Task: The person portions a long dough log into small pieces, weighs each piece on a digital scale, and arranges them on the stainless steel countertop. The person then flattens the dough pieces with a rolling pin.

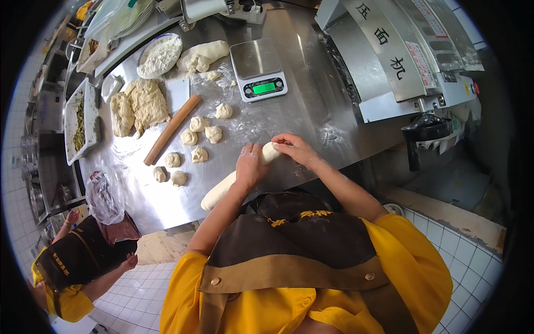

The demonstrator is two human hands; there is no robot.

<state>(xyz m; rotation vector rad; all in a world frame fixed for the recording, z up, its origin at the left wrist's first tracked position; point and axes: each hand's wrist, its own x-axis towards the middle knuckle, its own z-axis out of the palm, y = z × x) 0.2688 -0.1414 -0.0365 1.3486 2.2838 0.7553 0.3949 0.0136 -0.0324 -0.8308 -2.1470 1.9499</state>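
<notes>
A long, smooth roll of dough (pixel 220 191) lies slantwise near the front edge of the steel table (pixel 308 104). My left hand (pixel 250 165) is wrapped over its middle. At the far end, the fingers and thumb of my right hand (pixel 297 150) grip the tip of the roll. Farther left, several small dough pieces (pixel 189 136) sit in a loose group. Beside them rests a wooden rolling pin (pixel 172 129). Behind my hands stands a digital kitchen scale (pixel 258 62) with a lit green display and a bare pan.
A dough-pressing machine (pixel 388 62) with a black crank handle (pixel 426 130) stands at right. Rough dough (pixel 146 104), a bowl of flour (pixel 160 56), and a larger dough lump (pixel 204 56) lie at back left. A white tray of chopped greens (pixel 81 121) and a co-worker (pixel 75 259) are at left.
</notes>
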